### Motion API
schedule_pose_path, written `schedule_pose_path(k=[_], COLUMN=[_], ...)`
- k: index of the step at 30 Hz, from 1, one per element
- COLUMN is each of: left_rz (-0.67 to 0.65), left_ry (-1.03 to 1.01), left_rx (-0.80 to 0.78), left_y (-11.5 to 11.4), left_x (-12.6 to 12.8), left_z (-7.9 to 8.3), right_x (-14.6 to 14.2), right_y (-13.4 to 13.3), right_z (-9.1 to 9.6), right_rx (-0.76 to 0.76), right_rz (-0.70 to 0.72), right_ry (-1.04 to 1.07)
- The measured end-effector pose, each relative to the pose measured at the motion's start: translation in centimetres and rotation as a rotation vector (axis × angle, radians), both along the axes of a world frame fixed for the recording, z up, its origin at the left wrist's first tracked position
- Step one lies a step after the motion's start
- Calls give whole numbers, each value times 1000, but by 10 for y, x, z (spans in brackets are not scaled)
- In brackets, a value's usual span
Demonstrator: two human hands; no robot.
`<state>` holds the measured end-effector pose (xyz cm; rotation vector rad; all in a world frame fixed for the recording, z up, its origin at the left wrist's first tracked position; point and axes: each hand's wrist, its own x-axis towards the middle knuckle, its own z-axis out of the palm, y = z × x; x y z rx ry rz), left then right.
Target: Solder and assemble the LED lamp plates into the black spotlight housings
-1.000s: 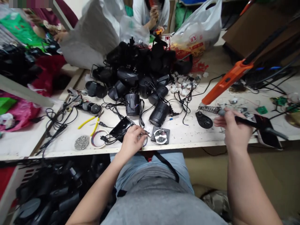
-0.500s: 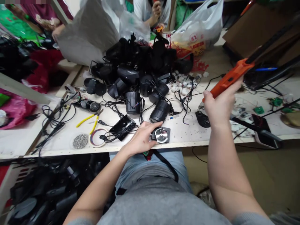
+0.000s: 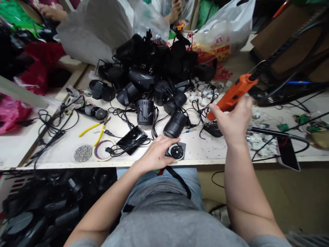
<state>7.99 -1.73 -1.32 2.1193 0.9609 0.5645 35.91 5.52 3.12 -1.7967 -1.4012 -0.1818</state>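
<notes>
At the bench's front edge, my left hand [image 3: 157,153] grips a small dark square part with a round, perforated disc [image 3: 177,152] on top, thumb and fingers on its left side. My right hand [image 3: 235,120] is wrapped round an orange electric screwdriver [image 3: 235,93], raised over the right side of the bench. A black cord runs from its upper end; its bit cannot be made out. Just behind my left hand lies a black cylindrical housing [image 3: 175,124], with a small blue-handled screwdriver [image 3: 189,130] beside it. An open black case [image 3: 132,140] with a coiled cable lies to the left.
Yellow-handled pliers [image 3: 99,129], a round dish of small screws [image 3: 83,153] and a tape roll [image 3: 104,150] lie left. Black housings [image 3: 154,65] are heaped at the back. Green circuit boards [image 3: 283,127] lie right. Another person's hand [image 3: 176,8] shows across the bench.
My right hand has brought the orange screwdriver leftward, nearer my left hand. The disc under my left hand looked shiny silver before and now looks dark. The view has shifted slightly.
</notes>
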Motion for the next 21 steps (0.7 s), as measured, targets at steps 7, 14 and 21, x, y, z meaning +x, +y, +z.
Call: schedule_pose_path(k=[7,14,21], left_rz=[59,147,254], left_ry=[146,482,371], left_rx=[141,76,97], left_y=[-16,-12,19], left_x=[47,210,242], left_z=[57,20,-28], right_x=[14,14,6], right_y=[3,15,6], right_z=[13,16,5], right_rx=[-146,-172,-120], right_rz=[115,211,236], right_ry=[57,-27,5])
